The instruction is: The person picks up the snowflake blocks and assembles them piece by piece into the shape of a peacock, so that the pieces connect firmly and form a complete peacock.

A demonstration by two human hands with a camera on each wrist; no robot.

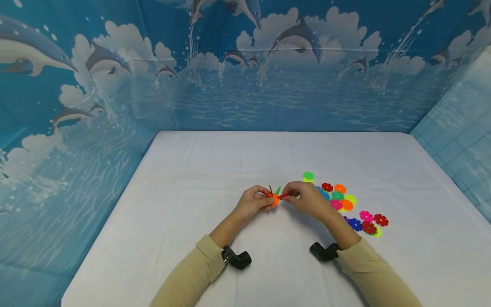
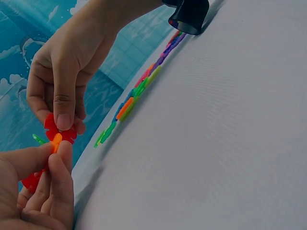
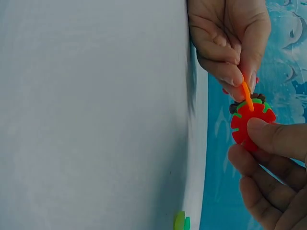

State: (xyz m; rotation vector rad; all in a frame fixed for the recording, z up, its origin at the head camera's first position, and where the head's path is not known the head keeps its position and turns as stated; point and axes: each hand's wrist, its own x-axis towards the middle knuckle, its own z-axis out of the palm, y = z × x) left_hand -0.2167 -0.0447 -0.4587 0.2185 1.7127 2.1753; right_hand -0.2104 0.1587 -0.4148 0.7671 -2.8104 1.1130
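Observation:
Both hands meet over the white table (image 1: 215,170) around a small cluster of interlocking plastic discs (image 1: 275,197). My left hand (image 1: 256,202) pinches the cluster by its orange disc (image 2: 56,142) (image 3: 247,95), with a red disc lower in its fingers. My right hand (image 1: 303,197) pinches a red notched disc (image 3: 250,122) (image 2: 58,130) between thumb and fingers, slotted against the orange one. Green and dark discs show behind the red one. A loose pile of discs (image 1: 345,200) in several colours lies on the table just right of my right hand.
A dolphin-and-sea printed backdrop (image 1: 245,64) walls the table at the back and both sides. In the left wrist view the loose discs (image 2: 139,88) form a row along the cloth. A single green disc (image 3: 181,222) lies on the table in the right wrist view.

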